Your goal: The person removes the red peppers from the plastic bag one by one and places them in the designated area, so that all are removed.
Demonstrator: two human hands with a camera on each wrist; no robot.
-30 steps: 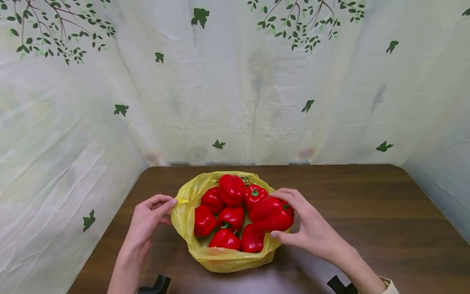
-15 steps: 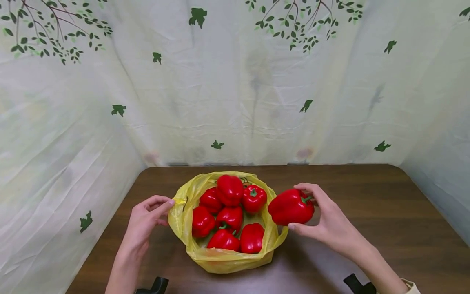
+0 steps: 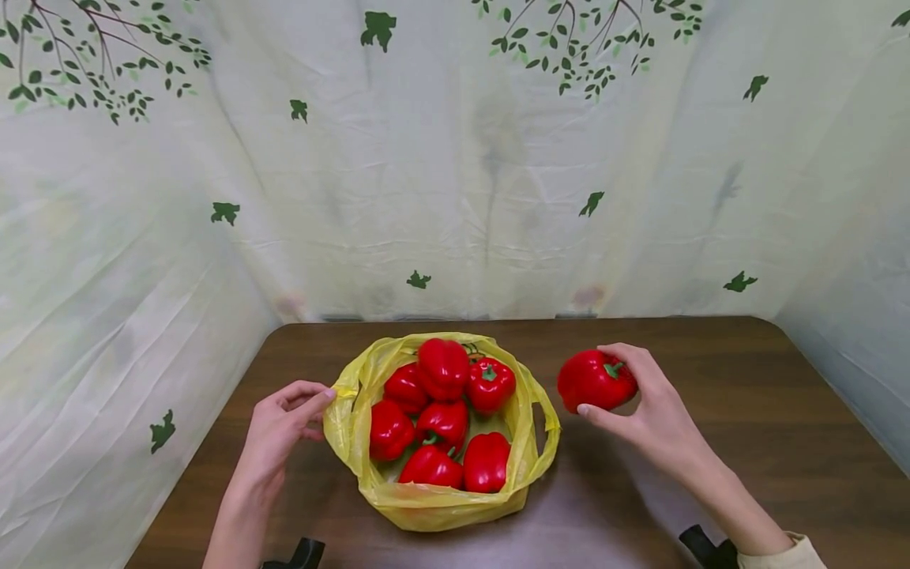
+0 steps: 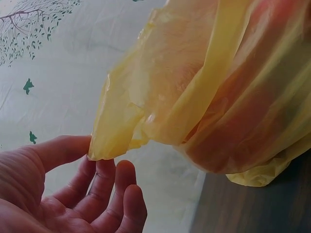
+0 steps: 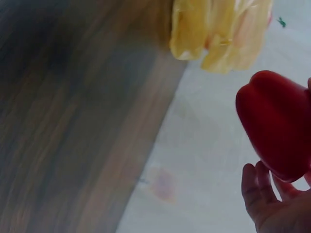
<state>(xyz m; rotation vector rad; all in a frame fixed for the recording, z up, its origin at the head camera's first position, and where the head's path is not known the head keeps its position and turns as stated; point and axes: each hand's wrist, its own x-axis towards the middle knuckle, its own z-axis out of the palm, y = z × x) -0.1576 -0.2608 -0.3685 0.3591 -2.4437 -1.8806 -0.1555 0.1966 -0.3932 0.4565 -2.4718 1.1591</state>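
Note:
A yellow plastic bag [image 3: 426, 518] stands wide at the mouth on the table, with several red bell peppers [image 3: 442, 369] inside. My left hand [image 3: 284, 423] pinches the bag's left edge between thumb and fingers; the left wrist view shows the pinched corner of thin yellow film [image 4: 114, 131] stretched toward the thumb. To the right of the bag, my right hand [image 3: 650, 403] grips a single red bell pepper [image 3: 592, 381] by its sides, green stem toward the palm. In the right wrist view this pepper [image 5: 274, 124] is held above the table, apart from the bag.
The brown wooden table [image 3: 725, 411] extends to the right of the bag. A pale curtain [image 3: 455, 174] printed with leaves and branches hangs behind the table and along both sides. The bag's right handle loop [image 3: 550, 431] stands up beside the held pepper.
My right hand has lifted one bell pepper out of the bag's right side and carried it right and slightly away from me. My left hand keeps its pinch on the bag's edge.

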